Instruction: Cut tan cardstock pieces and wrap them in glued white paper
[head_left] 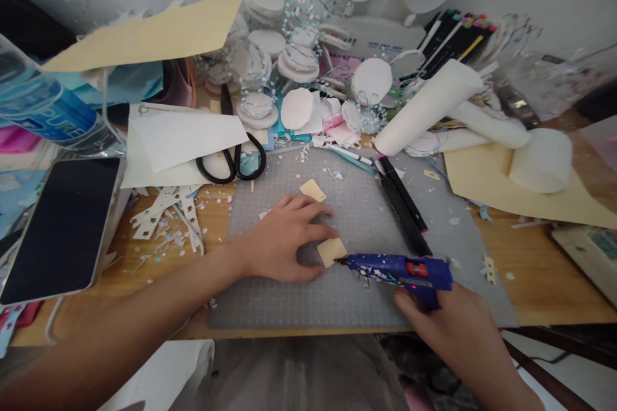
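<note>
My right hand (450, 318) is wrapped round the handle of a blue glue gun (398, 271), which points left. The gun's nozzle meets the right edge of a small tan paper square (331, 252) lying on the grey cutting mat (270, 305). My left hand (289, 237) rests on the mat with fingers apart, its thumb and forefinger on either side of that square, nothing held. A second tan square (313, 190) lies just beyond my left fingertips.
Black pens (402, 209) lie right of the squares. Black-handled scissors (236, 164), a phone (62, 225) and a water bottle (53, 103) are at left. White discs (297, 109) and rolls (429, 106) crowd the back. Paper scraps (166, 212) litter the table.
</note>
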{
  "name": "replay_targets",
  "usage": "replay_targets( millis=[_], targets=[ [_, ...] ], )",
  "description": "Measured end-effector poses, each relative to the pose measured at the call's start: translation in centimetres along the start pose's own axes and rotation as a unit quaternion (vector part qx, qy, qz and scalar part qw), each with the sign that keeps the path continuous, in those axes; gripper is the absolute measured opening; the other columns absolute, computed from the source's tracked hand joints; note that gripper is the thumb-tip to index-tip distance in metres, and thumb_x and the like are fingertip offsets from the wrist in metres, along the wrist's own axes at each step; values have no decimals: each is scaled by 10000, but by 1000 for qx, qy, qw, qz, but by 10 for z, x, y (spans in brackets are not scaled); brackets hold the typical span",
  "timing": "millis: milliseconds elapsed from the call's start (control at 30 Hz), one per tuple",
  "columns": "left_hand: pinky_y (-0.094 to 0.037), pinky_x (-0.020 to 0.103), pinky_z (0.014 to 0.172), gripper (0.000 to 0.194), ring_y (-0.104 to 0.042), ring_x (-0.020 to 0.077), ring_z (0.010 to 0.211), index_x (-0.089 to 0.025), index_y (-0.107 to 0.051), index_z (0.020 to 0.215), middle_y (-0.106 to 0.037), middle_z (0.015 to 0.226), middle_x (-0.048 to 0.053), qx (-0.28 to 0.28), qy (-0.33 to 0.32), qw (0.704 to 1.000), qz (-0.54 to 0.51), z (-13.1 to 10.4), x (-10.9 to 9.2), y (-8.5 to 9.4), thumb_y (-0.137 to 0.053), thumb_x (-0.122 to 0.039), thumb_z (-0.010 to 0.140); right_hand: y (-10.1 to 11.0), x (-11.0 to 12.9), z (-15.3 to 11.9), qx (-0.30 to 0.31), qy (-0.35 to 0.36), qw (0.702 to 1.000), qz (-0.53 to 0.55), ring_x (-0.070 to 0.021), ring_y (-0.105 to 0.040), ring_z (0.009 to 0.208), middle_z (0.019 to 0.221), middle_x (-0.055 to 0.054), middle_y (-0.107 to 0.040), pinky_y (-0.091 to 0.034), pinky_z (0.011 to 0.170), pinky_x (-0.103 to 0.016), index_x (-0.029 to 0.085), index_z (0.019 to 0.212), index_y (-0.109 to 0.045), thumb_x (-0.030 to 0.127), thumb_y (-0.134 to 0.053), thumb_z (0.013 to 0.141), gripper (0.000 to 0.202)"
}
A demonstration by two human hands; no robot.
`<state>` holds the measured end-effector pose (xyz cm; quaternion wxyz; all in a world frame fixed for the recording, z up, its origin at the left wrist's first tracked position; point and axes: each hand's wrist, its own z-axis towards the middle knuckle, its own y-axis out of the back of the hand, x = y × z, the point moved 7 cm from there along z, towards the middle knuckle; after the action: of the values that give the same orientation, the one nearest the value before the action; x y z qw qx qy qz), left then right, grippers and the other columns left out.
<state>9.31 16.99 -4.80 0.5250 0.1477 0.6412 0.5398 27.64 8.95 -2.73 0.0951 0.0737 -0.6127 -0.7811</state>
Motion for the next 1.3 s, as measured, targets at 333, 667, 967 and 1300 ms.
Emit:
replay_targets(
  millis=[333,667,967,1300],
  targets=[
    [-333,452,950,496,-451,299,1173,-249,-623,1188,-533,1300,89,5,2,1000,0,0,0,0,-651,-443,732,-2,-13,-4,17,-24,999,-14,-230,-602,409,447,-25,-566,-359,384,-279,153,784,-613,367,-396,863,315],
    [-340,456,940,504,-455,305,1164,-251,-618,1193,-536,1297,99,5,1,1000,-2,-1,0,-1,-646,-455,732,1,-15,-2,8,-24,1000,-16,-198,-539,361,433,-12,-527,-336,377,-274,165,721,-593,351,-415,854,290],
    [-342,442,987,574,-463,285,1156,-213,-541,1273,-522,1279,105,-31,-15,997,-69,-3,0,9,-652,-432,754,2,-16,-1,4,-36,999,-6,-196,-521,337,410,-4,-514,-340,368,-273,172,722,-581,377,-392,863,313],
    [-368,418,807,267,-494,239,866,-219,-699,1016,-569,966,92,-8,-75,997,6,-5,-14,5,-543,-304,817,2,-15,-1,6,-43,999,-16,-224,-586,390,448,-21,-553,-363,384,-272,187,713,-565,378,-403,861,291]
  ],
)
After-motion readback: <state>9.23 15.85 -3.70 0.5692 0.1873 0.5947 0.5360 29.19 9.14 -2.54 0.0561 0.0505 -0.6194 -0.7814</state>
